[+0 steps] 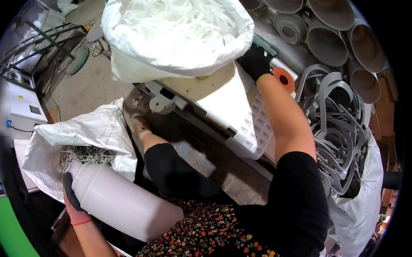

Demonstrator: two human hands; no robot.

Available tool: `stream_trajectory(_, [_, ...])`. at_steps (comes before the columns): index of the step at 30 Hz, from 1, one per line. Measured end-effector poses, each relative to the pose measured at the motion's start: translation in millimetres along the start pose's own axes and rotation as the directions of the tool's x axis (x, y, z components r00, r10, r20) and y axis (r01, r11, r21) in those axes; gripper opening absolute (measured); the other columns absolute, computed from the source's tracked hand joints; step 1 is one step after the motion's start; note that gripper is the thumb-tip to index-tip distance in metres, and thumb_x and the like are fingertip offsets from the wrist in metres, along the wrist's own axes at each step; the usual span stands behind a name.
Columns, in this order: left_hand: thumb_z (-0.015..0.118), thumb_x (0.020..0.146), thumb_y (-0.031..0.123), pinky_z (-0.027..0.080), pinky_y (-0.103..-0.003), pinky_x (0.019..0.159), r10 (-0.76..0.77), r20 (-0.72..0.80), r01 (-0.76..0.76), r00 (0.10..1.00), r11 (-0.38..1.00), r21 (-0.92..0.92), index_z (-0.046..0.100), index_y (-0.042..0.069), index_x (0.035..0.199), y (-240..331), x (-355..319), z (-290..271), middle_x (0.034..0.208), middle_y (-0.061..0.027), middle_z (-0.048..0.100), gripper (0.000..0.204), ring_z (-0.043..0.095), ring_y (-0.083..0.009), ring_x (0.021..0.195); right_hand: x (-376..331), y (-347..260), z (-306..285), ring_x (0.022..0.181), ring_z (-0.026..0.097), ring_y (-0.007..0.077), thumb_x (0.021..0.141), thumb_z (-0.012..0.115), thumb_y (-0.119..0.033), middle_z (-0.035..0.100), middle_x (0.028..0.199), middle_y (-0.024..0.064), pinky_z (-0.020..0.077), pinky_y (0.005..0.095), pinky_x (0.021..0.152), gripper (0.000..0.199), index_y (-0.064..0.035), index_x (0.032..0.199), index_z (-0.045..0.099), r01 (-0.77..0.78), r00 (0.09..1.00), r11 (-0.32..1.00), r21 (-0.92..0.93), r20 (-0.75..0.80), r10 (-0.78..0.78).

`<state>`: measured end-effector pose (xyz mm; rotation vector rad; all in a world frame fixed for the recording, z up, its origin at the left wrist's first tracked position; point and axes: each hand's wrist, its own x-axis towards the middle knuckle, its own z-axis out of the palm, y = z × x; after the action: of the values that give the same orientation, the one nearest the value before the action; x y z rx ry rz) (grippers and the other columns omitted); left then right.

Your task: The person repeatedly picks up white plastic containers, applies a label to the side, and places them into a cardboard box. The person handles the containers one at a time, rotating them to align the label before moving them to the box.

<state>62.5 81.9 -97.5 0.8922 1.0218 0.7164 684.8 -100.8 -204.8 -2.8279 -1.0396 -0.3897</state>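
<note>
A large pale plastic canister (119, 196) with a stepped, narrower end lies slanted against my body. My left hand (74, 196), in a pink and dark glove, grips its narrower end. Up at the right, my right hand (257, 62) wears a black glove with a yellow cuff. It reaches to the table beside a big white sack (180, 60) filled with translucent white rings (178, 19). Its fingers are mostly in shade, and I cannot see what they touch. Near its wrist lie an orange roll (283, 79) and a sheet of printed labels (257, 126).
Grey curved handles (337, 123) fill another sack (357, 218) at the right. Several large grey tubes (328, 42) are stacked at the back right. On the left, a white sack (50, 144) holds thin grey pieces (87, 155). Beyond it stands a white cabinet (19, 107).
</note>
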Motion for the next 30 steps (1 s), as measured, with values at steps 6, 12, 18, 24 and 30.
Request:
stream_trajectory(6, [0.05, 0.098, 0.036, 0.053, -0.037, 0.088, 0.05, -0.044, -0.047, 0.998, 0.997, 0.065, 0.056, 0.001, 0.128, 1, 0, 2, 0.117, -0.0155, 0.064, 0.046, 0.064, -0.0254, 0.102, 48, 62, -10, 0.1, 0.064, 0.0347, 0.088, 0.055, -0.037, 0.065, 0.111, 0.0179, 0.0518, 0.0458, 0.082, 0.038, -0.0111, 0.115, 0.063, -0.144, 0.99, 0.989, -0.037, 0.01, 0.144])
stream_trajectory(12, [0.056, 0.095, 0.033, 0.051, -0.032, 0.085, 0.051, -0.089, -0.05, 0.995, 0.999, 0.011, 0.06, 0.003, 0.121, -6, 15, -20, 0.109, -0.0092, 0.064, 0.04, 0.062, -0.0191, 0.096, 75, 97, 7, 0.065, 0.066, 0.0235, 0.076, 0.072, -0.049, 0.07, 0.094, 0.0137, 0.0519, 0.038, 0.057, 0.061, -0.0072, 0.119, 0.063, -0.268, 0.929, 0.882, 0.387, 0.347, 0.13])
stream_trajectory(18, [0.057, 0.092, 0.028, 0.048, -0.029, 0.083, 0.071, -0.082, -0.062, 0.994, 0.991, 0.115, 0.061, 0.004, 0.117, -10, 26, -24, 0.104, -0.0061, 0.063, 0.035, 0.059, -0.0154, 0.093, 67, 108, 10, 0.089, 0.067, 0.0331, 0.086, 0.061, -0.049, 0.069, 0.101, 0.019, 0.0505, 0.0477, 0.076, 0.049, -0.0094, 0.113, 0.063, -0.115, 0.983, 0.975, 0.189, 0.166, 0.083])
stream_trajectory(24, [0.058, 0.093, 0.03, 0.051, -0.03, 0.083, 0.066, -0.058, -0.062, 0.996, 0.996, 0.067, 0.06, 0.004, 0.121, -2, 20, -18, 0.107, -0.008, 0.064, 0.038, 0.063, -0.0166, 0.095, 47, 87, -29, 0.099, 0.062, 0.0371, 0.091, 0.057, -0.044, 0.065, 0.107, 0.0179, 0.049, 0.0488, 0.081, 0.042, -0.0077, 0.111, 0.061, 0.044, 0.969, 0.989, -0.143, -0.235, -0.077])
stream_trajectory(30, [0.058, 0.094, 0.032, 0.053, -0.031, 0.082, 0.056, -0.037, -0.054, 0.998, 0.997, 0.058, 0.06, 0.004, 0.122, 0, 11, -2, 0.107, -0.0093, 0.066, 0.04, 0.064, -0.0177, 0.095, 23, 116, -50, 0.085, 0.064, 0.0322, 0.094, 0.054, -0.041, 0.065, 0.092, 0.0198, 0.0497, 0.0435, 0.074, 0.044, -0.002, 0.113, 0.061, -0.042, 0.957, 0.869, 0.494, -0.229, 0.177])
